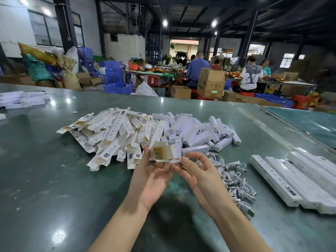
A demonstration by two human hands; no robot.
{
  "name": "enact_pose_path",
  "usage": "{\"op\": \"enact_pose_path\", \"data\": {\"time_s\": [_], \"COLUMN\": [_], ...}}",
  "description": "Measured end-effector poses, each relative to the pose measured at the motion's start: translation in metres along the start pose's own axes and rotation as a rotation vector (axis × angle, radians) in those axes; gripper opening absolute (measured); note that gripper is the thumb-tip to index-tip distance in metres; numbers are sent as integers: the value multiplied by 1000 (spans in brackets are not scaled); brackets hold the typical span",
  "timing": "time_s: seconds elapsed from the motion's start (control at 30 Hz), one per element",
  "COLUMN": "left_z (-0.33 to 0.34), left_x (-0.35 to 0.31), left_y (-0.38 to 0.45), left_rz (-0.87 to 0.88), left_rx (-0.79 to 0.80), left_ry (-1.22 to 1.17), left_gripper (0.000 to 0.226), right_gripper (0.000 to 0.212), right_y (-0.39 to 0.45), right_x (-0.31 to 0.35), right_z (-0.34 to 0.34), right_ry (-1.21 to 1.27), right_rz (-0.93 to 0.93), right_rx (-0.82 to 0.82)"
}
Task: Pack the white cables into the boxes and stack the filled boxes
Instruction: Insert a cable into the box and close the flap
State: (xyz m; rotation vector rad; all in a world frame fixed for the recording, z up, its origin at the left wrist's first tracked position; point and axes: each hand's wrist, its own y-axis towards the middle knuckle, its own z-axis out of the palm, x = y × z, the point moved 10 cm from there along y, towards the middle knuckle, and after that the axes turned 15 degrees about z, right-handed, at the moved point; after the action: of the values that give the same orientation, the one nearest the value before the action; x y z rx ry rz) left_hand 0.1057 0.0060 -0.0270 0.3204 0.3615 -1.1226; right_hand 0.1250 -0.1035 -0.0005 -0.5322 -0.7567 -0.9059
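We look down at a green table [54, 179] and our own two bare hands, raised above its near middle. Our left hand [151, 179] holds a small open box [162, 151] upright, thumb on one side and fingers curled behind it, its open end facing us. Our right hand [198, 171] pinches something white and thin at the box's lower edge, probably a cable end [175, 161], though blur hides the detail; the other fingers are loosely spread. Just behind the box lies a heap of flat, unfolded boxes [112, 133], and beside that heap, a pile of small closed boxes [200, 131]. To the right of the box, a tangle of white cables [234, 177] rests on the table. Farther right, long closed boxes [298, 180] lie side by side in a neat row.
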Motion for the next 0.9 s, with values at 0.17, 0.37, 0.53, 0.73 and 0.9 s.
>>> {"op": "enact_pose_path", "data": {"time_s": [0.17,0.37,0.53,0.73,0.9], "left_z": [5,1,3,4,5], "left_x": [3,0,-1,-13,-17], "left_y": [0,-1,-4,-3,-1], "left_rz": [35,56,54,84,52], "left_rx": [63,23,-25,-23,-55], "left_ry": [42,-15,-19,-114,-181], "left_gripper": [52,50,43,29,34], "right_gripper": [25,14,4,5,10], "right_y": [-5,-14,-12,-26,-31], "right_x": [11,22,24,22,18], "right_z": [-5,8,14,31,41], "right_ry": [-387,-1062,-1323,-1415,-1352], "right_rz": [-152,-423,-474,-635,-710], "right_rx": [-206,-423,-454,-364,-239]}}
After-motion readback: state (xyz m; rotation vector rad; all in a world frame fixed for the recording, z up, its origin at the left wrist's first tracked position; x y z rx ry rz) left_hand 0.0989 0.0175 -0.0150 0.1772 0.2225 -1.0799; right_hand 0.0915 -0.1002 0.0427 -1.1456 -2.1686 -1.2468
